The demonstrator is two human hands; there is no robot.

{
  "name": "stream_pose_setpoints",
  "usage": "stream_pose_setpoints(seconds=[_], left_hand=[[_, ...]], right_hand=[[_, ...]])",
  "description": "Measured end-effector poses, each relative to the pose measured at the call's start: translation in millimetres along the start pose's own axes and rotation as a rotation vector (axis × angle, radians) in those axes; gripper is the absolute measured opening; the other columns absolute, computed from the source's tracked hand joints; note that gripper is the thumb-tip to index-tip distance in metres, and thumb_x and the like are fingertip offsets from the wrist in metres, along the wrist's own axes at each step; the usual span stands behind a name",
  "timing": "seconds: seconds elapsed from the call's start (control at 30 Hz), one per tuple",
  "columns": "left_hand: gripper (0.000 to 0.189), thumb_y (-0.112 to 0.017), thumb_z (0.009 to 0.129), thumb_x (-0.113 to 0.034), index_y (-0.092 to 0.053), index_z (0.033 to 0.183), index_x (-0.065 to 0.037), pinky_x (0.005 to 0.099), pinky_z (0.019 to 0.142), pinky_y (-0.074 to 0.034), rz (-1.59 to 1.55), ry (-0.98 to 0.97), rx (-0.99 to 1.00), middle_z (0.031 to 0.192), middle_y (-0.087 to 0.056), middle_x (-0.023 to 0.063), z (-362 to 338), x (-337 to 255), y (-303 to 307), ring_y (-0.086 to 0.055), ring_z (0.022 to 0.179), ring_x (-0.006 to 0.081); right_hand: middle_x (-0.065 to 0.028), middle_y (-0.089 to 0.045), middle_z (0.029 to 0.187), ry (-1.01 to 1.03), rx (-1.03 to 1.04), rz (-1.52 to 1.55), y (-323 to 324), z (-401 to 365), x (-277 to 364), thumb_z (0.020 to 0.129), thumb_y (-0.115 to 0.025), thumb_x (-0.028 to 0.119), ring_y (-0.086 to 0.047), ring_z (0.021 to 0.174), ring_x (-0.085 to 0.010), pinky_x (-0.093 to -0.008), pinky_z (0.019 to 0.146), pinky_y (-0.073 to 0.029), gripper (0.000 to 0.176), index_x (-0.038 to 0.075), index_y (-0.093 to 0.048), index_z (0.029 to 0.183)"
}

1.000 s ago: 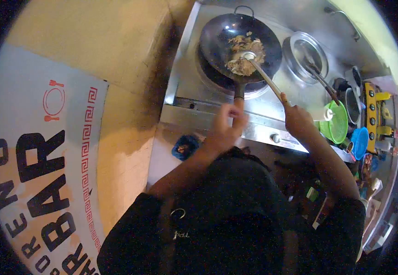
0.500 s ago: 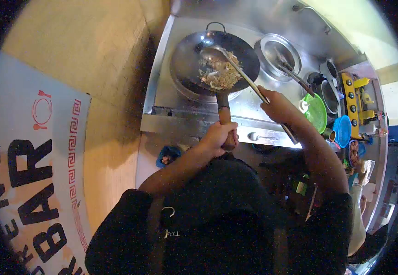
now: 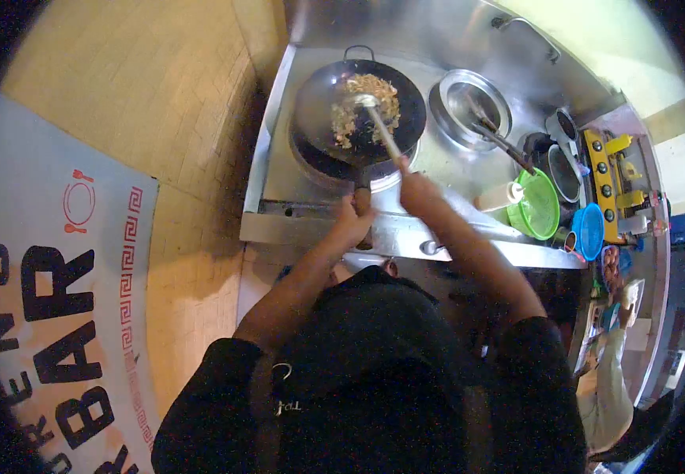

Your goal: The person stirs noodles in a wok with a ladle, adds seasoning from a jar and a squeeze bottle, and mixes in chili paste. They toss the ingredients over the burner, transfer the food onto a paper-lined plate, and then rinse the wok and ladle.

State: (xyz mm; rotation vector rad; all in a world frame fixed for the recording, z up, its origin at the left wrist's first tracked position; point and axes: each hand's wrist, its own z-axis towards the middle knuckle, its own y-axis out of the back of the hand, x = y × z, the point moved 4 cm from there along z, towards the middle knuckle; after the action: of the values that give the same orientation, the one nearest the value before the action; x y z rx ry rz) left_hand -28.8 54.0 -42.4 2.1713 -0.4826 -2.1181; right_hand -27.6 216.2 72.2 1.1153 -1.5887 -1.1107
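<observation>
A dark wok rests over the burner, its wooden handle pointing toward me. My left hand is wrapped around that handle. My right hand grips the long metal handle of a ladle, whose bowl end sits in the wok. Loose brownish food, in small pieces, is spread across the wok's middle and far side, touching the ladle. The ladle's bowl is partly hidden by the food and blurred.
Right of the wok stands a round metal pot with a long-handled utensil. Further right are a white-capped bottle, a green basket, a blue basin and a yellow-panelled stove. Another person's sleeve shows at lower right.
The wok and my left hand have shifted slightly left. My right hand has moved left with the ladle, which now stands steeper. The food has spread toward the wok's far side.
</observation>
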Motion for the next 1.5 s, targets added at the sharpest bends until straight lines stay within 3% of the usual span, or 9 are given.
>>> stream_pose_setpoints(seconds=[0.13,0.23,0.33,0.43,0.57,0.67,0.73,1.13,1.5], left_hand=[[0.051,-0.063,0.083,-0.031,-0.044,0.116,0.002,0.0351,0.066,-0.05,-0.008,-0.3,0.074,0.093,-0.057,0.0138,-12.4,-110.6,25.3,-0.058,0.077,0.0212],[0.04,-0.059,0.086,-0.033,-0.052,0.11,-0.002,0.0428,0.068,-0.047,-0.923,0.864,0.419,0.09,-0.059,0.0094,-16.6,-94.0,-45.5,-0.056,0.077,0.0202],[0.032,-0.057,0.087,-0.035,-0.055,0.099,-0.006,0.0422,0.064,-0.046,-0.865,0.894,0.394,0.086,-0.059,0.0075,26.3,-38.3,-79.8,-0.056,0.076,0.0195],[0.02,-0.049,0.092,-0.025,-0.048,0.099,-0.006,0.0372,0.057,-0.05,-0.798,0.78,0.332,0.084,-0.054,0.0091,10.9,-107.1,-58.6,-0.056,0.069,0.0236],[0.024,-0.047,0.094,-0.031,-0.045,0.096,-0.007,0.025,0.048,-0.044,-0.935,0.688,0.41,0.075,-0.046,0.0037,42.5,-110.0,-18.1,-0.046,0.058,0.0133],[0.027,-0.048,0.093,-0.034,-0.048,0.099,-0.008,0.0198,0.039,-0.036,-0.727,0.788,0.412,0.074,-0.047,-0.002,21.6,-161.0,39.4,-0.043,0.051,0.0073],[0.024,-0.05,0.093,-0.031,-0.049,0.098,-0.008,0.0204,0.038,-0.037,-0.442,0.724,0.351,0.07,-0.046,-0.0018,7.1,-183.1,71.6,-0.042,0.047,0.0069],[0.03,-0.064,0.084,-0.021,-0.051,0.106,-0.005,0.0224,0.039,-0.04,-0.113,0.41,0.343,0.067,-0.049,-0.0025,-1.1,-196.4,137.3,-0.045,0.047,0.0062],[0.038,-0.067,0.082,-0.026,-0.05,0.107,-0.004,0.021,0.041,-0.041,-0.2,0.347,0.427,0.07,-0.051,-0.0022,1.5,-179.7,163.2,-0.047,0.051,0.006]], right_hand=[[-0.022,-0.066,0.08,0.136,0.299,-0.187,61.5,-83.1,47.8,0.089,-0.041,0.017,-0.068,0.073,-0.0267,-0.0426,0.058,-0.054,0.051,-0.012,-0.033,0.13],[-0.02,-0.066,0.083,0.186,0.268,-0.05,25.2,-57.1,24.9,0.082,-0.05,0.016,-0.067,0.072,-0.0308,-0.0424,0.064,-0.054,0.042,-0.006,-0.049,0.118],[-0.0187,-0.066,0.091,0.083,0.17,0.159,13.6,-36.4,2.4,0.077,-0.061,0.018,-0.065,0.081,-0.0311,-0.0421,0.072,-0.052,0.028,-0.001,-0.062,0.097],[-0.022,-0.064,0.1,0.071,0.24,1.173,27.8,-77.6,-74.7,0.076,-0.068,0.042,-0.062,0.092,-0.0276,-0.038,0.082,-0.048,0.06,-0.005,-0.056,0.111],[-0.0258,-0.059,0.107,-0.662,-0.47,1.07,-47.9,-113.6,-233.0,0.068,-0.079,0.034,-0.059,0.099,-0.0289,-0.0353,0.08,-0.049,0.086,-0.014,-0.038,0.126],[-0.0192,-0.06,0.107,-0.664,-0.888,0.609,-113.9,-77.2,-292.1,0.066,-0.081,0.033,-0.058,0.098,-0.0282,-0.036,0.084,-0.046,0.079,-0.008,-0.044,0.123],[-0.0165,-0.06,0.105,-0.428,-0.863,0.971,-133.7,-38.1,-316.1,0.067,-0.08,0.031,-0.059,0.095,-0.0273,-0.0384,0.083,-0.046,0.064,-0.002,-0.05,0.113],[-0.0151,-0.066,0.1,0.067,0.115,-0.371,130.1,146.7,-98.3,0.065,-0.076,0.034,-0.064,0.091,-0.0316,-0.0426,0.078,-0.052,0.051,0.006,-0.062,0.105],[-0.0168,-0.065,0.099,0.055,-0.005,-0.407,144.9,135.9,-79.4,0.07,-0.069,0.022,-0.064,0.092,-0.0317,-0.0421,0.08,-0.051,0.033,0.005,-0.065,0.098]])
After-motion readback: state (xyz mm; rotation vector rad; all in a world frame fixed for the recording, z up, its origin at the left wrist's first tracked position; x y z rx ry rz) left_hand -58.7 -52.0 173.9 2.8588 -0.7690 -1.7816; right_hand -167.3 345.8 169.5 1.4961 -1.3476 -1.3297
